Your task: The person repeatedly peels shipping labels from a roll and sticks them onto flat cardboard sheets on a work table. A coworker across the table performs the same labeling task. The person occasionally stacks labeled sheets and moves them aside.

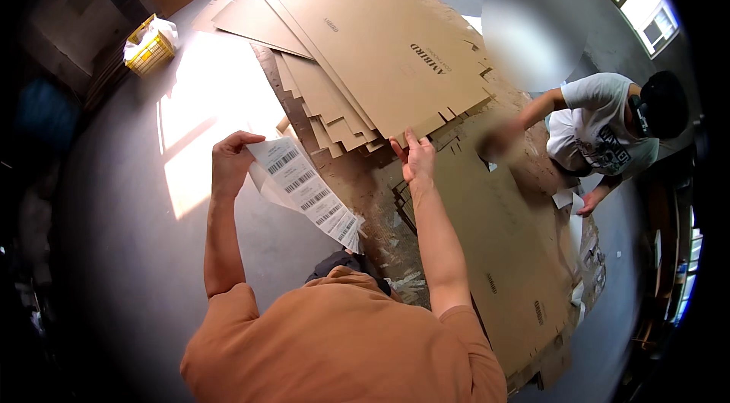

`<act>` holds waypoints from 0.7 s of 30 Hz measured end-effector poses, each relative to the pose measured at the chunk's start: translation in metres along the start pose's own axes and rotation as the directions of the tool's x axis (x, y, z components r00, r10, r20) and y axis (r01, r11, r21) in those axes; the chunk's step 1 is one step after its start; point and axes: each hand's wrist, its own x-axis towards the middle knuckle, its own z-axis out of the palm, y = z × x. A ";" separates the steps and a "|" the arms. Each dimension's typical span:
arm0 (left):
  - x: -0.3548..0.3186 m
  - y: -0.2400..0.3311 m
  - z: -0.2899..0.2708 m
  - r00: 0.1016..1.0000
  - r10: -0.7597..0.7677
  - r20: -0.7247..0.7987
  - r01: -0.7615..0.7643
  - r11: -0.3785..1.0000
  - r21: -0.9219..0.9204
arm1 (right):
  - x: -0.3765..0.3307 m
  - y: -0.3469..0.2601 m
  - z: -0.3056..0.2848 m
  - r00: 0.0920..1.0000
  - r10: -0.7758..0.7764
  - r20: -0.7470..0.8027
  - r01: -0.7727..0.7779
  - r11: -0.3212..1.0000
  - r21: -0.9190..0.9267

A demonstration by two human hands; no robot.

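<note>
My left hand is up and pinches the top end of a long strip of white stickers with black bar codes. The strip hangs down toward my right. My right hand is well apart from it, with the fingers open and flat on the edge of a big pile of flat brown cardboard sheets. The pile lies on the grey floor. Another person in a white shirt bends over the cardboard on my right. A yellow basket sits far off on my left.
</note>
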 end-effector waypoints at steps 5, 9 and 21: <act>0.002 0.018 -0.028 0.984 0.105 -0.141 -0.103 0.994 0.023 | -0.005 -0.010 0.016 0.978 0.128 0.163 -0.074 0.951 -0.299; 0.018 0.023 0.001 0.995 0.091 -0.040 -0.098 0.957 -0.272 | -0.054 -0.036 0.018 0.933 0.119 0.340 0.106 0.811 -0.576; -0.006 0.047 0.225 0.637 0.162 0.753 -0.116 0.987 -0.114 | -0.131 -0.100 -0.032 0.919 -0.281 0.276 0.387 0.771 -0.505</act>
